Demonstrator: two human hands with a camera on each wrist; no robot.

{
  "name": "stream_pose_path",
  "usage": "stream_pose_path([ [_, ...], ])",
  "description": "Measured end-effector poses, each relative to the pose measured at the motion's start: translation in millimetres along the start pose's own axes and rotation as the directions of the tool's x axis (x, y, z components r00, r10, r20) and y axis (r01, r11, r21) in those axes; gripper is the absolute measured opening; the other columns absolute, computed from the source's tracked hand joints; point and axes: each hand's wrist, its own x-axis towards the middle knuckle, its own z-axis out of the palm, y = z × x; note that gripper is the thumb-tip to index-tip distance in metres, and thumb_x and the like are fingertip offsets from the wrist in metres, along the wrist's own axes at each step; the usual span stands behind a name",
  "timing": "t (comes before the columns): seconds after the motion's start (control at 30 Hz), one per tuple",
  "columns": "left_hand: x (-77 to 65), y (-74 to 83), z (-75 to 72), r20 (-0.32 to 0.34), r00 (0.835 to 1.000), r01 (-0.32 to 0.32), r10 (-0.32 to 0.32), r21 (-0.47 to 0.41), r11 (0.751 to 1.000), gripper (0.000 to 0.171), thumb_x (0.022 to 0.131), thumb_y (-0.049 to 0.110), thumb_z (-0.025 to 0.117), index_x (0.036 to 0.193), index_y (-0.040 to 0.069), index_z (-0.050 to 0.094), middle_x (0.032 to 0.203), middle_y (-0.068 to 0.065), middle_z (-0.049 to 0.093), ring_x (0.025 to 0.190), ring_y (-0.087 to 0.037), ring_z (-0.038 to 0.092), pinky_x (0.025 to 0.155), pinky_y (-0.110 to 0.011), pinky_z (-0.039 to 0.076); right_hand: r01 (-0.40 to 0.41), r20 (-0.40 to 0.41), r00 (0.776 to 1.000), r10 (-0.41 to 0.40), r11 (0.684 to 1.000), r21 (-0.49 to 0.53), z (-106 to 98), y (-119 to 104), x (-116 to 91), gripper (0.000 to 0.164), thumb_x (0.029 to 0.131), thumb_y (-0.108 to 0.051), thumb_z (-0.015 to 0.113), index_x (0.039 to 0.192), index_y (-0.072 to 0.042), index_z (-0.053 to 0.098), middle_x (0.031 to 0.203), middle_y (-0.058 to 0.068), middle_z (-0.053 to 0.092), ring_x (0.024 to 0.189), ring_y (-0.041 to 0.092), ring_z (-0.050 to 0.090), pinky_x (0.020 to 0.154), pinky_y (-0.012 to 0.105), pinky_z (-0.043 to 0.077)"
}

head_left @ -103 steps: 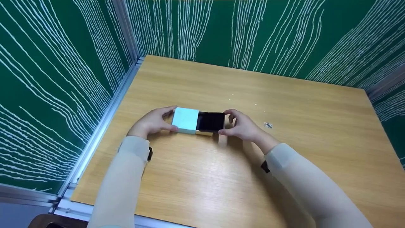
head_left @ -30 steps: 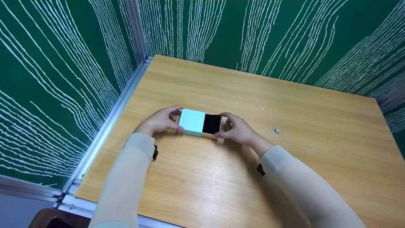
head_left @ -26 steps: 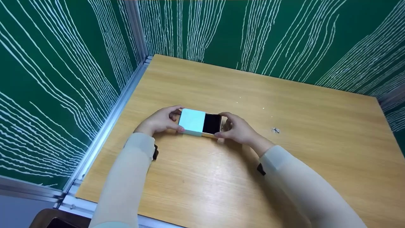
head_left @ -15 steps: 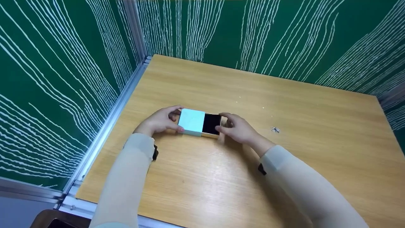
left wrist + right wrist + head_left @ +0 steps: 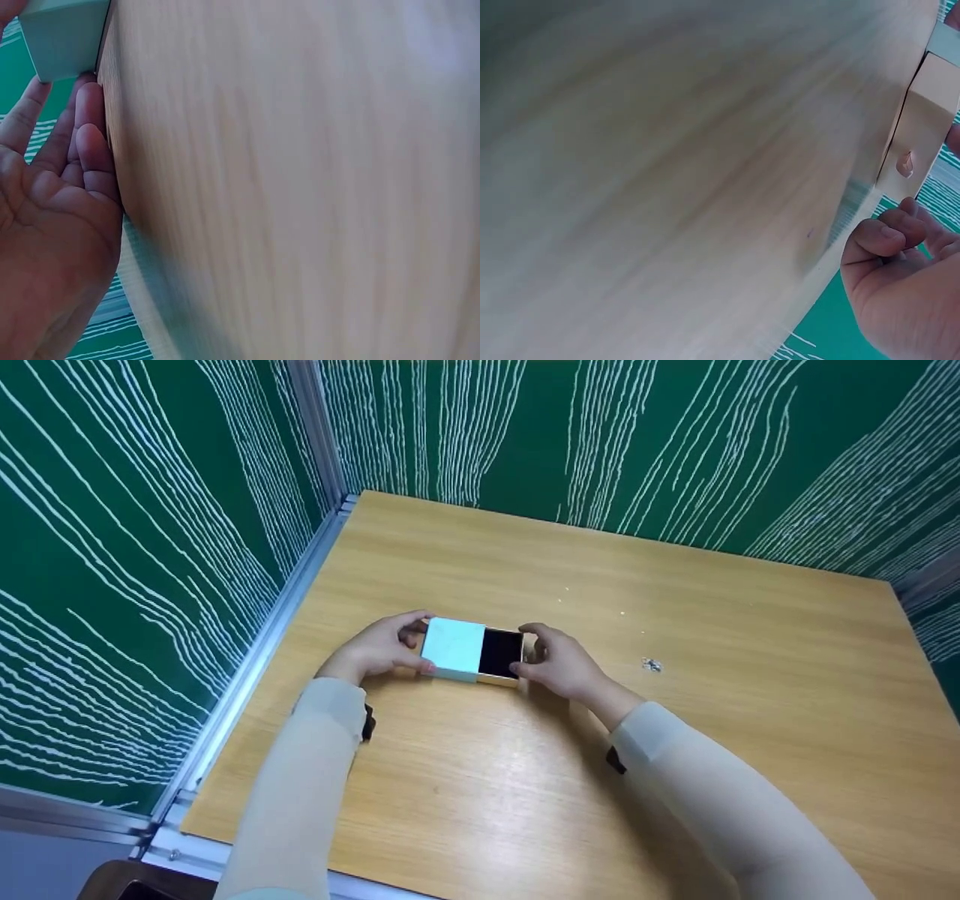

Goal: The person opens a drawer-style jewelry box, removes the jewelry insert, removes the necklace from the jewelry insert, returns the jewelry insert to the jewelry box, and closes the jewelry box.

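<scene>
A small drawer-style gift box lies on the wooden table, its drawer partly out to the right. My left hand (image 5: 379,646) holds the left end of the pale turquoise sleeve (image 5: 454,645), thumb at the near corner and a finger at the far one. The sleeve's corner also shows in the left wrist view. On the black-lined drawer (image 5: 501,651), my right hand (image 5: 564,661) grips the outer end, thumb on the near corner and forefinger at the far corner. In the right wrist view, the drawer's tan face (image 5: 922,120) has a small notch, and other fingers curl beside it.
A small clear-and-silver scrap (image 5: 652,664) lies right of the right hand on the wooden table (image 5: 465,795). Several white specks dot the surface behind the box. Green walls (image 5: 517,442) with white lines border the back and left. A brown chair edge (image 5: 146,881) shows bottom left.
Since the oldest frame the drawer has slid left, further into the sleeve, with my right hand. In the last second my right thumb has shifted slightly onto the drawer's top edge.
</scene>
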Motion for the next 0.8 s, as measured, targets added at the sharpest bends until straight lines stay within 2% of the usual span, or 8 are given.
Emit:
stream_pose_path([
  [0.2,-1.1,0.7,-1.3,0.015,1.000,-0.002,0.002,-0.001,1.000,0.101,0.089,0.025,0.101,0.173,0.025,0.046,0.158,-0.007,0.058,0.136,-0.028,0.050,0.128,-0.049,0.042,0.020,-0.008,1.000,-0.019,1.000,0.023,1.6,-0.5,0.1,0.060,0.101,-0.031,0.086,0.152,-0.012,0.060,0.092,0.000,0.059,0.079,0.018,0.055,0.079,0.038,0.049],
  [0.33,-1.7,1.4,-0.5,0.012,1.000,0.001,-0.001,-0.004,1.000,0.101,0.089,0.026,0.101,0.173,0.026,0.045,0.155,-0.007,0.059,0.136,-0.028,0.050,0.128,-0.048,0.042,0.016,0.008,1.000,-0.016,1.000,0.026,2.4,-0.7,0.8,0.062,0.101,-0.032,0.086,0.153,-0.011,0.059,0.091,-0.001,0.059,0.079,0.017,0.054,0.079,0.037,0.049],
  [0.6,-0.1,-1.0,7.2,0.007,1.000,0.014,-0.014,-0.006,1.000,0.100,0.088,0.026,0.101,0.172,0.028,0.048,0.158,-0.007,0.059,0.139,-0.028,0.052,0.131,-0.050,0.042,-0.021,0.043,0.999,0.021,1.000,-0.006,4.6,2.2,-1.6,0.068,0.102,-0.033,0.085,0.159,-0.010,0.056,0.097,0.003,0.069,0.084,0.018,0.062,0.079,0.036,0.053],
  [0.8,-0.3,0.9,1.4,-0.013,1.000,0.011,-0.011,-0.003,1.000,0.101,0.087,0.022,0.102,0.172,0.028,0.048,0.160,-0.006,0.058,0.139,-0.029,0.051,0.129,-0.050,0.043,-0.021,0.043,0.999,0.023,0.999,-0.034,4.7,-3.7,5.8,0.065,0.101,-0.034,0.085,0.156,-0.011,0.059,0.098,0.004,0.073,0.087,0.020,0.066,0.083,0.037,0.054],
])
